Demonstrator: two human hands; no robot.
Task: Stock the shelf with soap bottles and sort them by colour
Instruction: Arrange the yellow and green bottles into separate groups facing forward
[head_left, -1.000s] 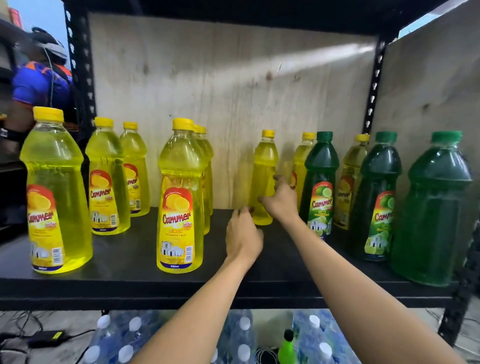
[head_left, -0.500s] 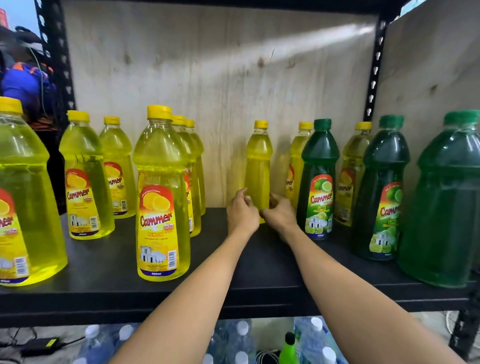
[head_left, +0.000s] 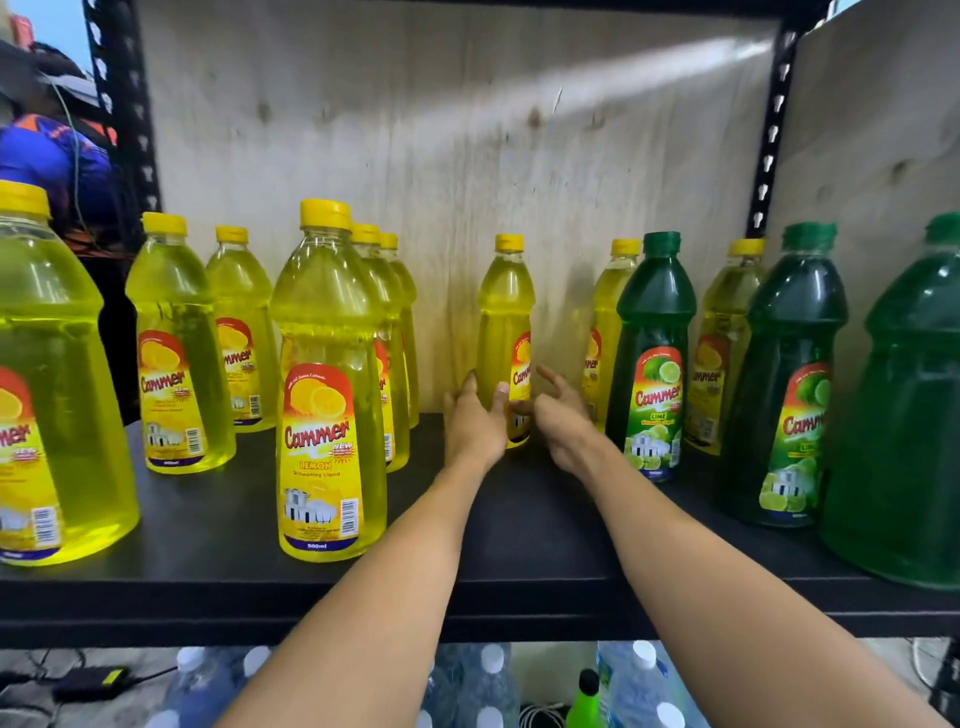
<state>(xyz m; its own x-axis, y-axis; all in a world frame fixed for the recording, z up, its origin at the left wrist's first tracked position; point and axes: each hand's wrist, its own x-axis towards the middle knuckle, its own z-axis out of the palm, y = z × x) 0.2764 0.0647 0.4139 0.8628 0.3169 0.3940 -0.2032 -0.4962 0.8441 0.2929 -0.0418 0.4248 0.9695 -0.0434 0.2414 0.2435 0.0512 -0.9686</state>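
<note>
A slim yellow soap bottle (head_left: 506, 312) stands alone at the back middle of the black shelf (head_left: 519, 525). My left hand (head_left: 475, 423) wraps its lower left side, thumb across the front. My right hand (head_left: 563, 423) hovers just right of it, fingers spread and holding nothing. Several yellow bottles fill the left part, one (head_left: 327, 395) at the front and a large one (head_left: 52, 374) at the far left. Three green bottles (head_left: 654, 353) (head_left: 784, 374) (head_left: 904, 405) stand on the right. Two yellow ones (head_left: 605, 322) (head_left: 727, 322) sit behind the greens.
A plywood back panel (head_left: 467, 156) closes the shelf between black perforated uprights (head_left: 774, 130). Below the shelf lie packs of water bottles (head_left: 483, 686) and a small bright green bottle (head_left: 587, 701). A person in blue (head_left: 47, 156) is behind the rack at left.
Both hands were together at the lone yellow bottle's base. Now the right hand has come off it and spread, and the bottle's label has turned into view. The camera has moved closer.
</note>
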